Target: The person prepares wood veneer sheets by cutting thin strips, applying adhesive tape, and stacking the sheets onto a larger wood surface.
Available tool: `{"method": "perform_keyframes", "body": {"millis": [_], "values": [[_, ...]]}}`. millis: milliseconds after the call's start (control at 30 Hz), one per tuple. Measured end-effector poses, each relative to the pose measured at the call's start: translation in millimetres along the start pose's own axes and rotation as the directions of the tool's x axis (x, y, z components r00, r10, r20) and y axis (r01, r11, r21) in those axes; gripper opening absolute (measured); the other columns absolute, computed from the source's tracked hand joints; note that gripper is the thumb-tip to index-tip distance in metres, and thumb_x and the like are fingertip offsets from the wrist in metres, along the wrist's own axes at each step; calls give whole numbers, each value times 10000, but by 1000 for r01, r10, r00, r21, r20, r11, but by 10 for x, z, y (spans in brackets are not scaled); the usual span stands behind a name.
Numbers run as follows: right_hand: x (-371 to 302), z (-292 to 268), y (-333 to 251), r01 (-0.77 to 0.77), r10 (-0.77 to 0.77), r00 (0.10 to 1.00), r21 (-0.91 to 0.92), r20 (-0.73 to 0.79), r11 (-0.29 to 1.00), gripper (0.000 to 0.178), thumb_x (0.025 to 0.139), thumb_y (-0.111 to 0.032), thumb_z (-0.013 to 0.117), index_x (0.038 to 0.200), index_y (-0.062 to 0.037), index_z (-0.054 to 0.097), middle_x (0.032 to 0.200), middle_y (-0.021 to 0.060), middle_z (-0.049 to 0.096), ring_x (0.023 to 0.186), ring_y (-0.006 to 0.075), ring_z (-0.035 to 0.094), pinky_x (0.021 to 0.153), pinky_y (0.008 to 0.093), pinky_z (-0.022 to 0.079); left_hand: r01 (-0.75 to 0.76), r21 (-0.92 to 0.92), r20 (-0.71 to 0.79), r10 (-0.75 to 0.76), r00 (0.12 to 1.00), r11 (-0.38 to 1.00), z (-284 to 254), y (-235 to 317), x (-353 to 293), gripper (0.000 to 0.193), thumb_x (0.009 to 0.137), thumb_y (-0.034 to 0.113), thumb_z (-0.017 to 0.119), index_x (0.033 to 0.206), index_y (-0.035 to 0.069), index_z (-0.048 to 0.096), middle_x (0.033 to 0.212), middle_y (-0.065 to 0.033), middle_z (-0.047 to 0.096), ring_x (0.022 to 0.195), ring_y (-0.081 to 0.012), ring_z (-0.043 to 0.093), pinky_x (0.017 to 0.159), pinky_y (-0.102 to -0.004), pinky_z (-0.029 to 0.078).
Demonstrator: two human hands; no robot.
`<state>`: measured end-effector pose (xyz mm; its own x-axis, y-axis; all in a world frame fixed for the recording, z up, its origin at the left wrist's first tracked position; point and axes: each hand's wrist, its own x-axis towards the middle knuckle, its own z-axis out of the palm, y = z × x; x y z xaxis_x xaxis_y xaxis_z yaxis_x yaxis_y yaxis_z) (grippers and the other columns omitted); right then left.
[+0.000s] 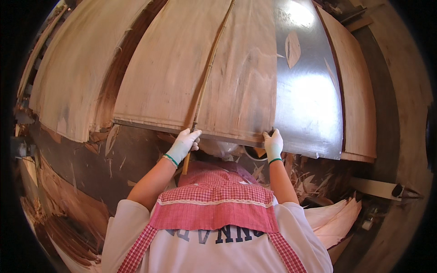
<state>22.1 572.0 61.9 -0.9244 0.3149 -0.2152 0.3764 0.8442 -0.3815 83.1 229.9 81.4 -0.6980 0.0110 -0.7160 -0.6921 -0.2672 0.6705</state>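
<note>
My left hand (183,142), in a white glove with a green cuff, is closed round the lower part of a long thin bamboo stick (210,63). It is at the near edge of the wood veneer sheets, and the stick lies away from me across them. My right hand (273,144), gloved the same way, pinches the near edge of the right-hand veneer sheet (239,91); its lower fingers are partly hidden. To the left of the stick lies another pale veneer sheet (159,77). Both sheets rest on a stack with a dark front edge.
A shiny metal-like sheet (307,113) with a leaf-shaped veneer scrap (292,50) adjoins on the right. More veneer stacks stand at far left (75,77) and far right (357,91). Wood scraps (314,182) litter the space below. A pale bar (375,187) juts in at lower right.
</note>
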Motion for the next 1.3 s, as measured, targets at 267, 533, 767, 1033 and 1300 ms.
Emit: {"method": "perform_keyframes", "body": {"millis": [267,533,767,1033,1300], "values": [[-184,-7,178,-117,119,976,22,-180,993,330,886,-231,556,1039,59,509,1019,290,591,979,444,576,857,503,456,-36,23,64,34,997,999,-107,-77,109,173,903,252,638,932,110,544,688,25,519,496,-43,458,454,-210,449],[-42,-276,-126,-8,88,959,-284,270,959,440,909,-337,469,1014,53,643,1074,311,611,1032,431,593,908,462,465,-58,57,67,54,996,997,-175,-82,90,147,923,236,598,955,101,547,669,9,503,469,-58,439,425,-225,419],[2,-192,-66,-47,3,988,275,157,960,343,896,-288,519,999,26,607,916,207,662,820,346,640,741,414,507,-61,51,89,56,994,997,-121,-48,75,136,923,216,598,948,89,553,634,2,526,438,-60,473,400,-217,426],[-302,-284,-220,-156,125,987,740,98,654,246,863,-215,676,999,-32,582,729,-2,560,589,70,483,491,243,374,-58,71,69,53,996,996,-175,-62,54,144,922,225,594,950,89,555,644,-3,536,441,-57,474,404,-217,434],[-167,-37,-35,160,-60,955,332,-291,930,221,860,-205,645,997,-33,619,809,113,647,748,294,627,692,376,483,-63,85,76,57,996,994,-167,-57,69,153,923,232,593,956,90,550,640,1,539,425,-54,471,402,-213,438]]}}
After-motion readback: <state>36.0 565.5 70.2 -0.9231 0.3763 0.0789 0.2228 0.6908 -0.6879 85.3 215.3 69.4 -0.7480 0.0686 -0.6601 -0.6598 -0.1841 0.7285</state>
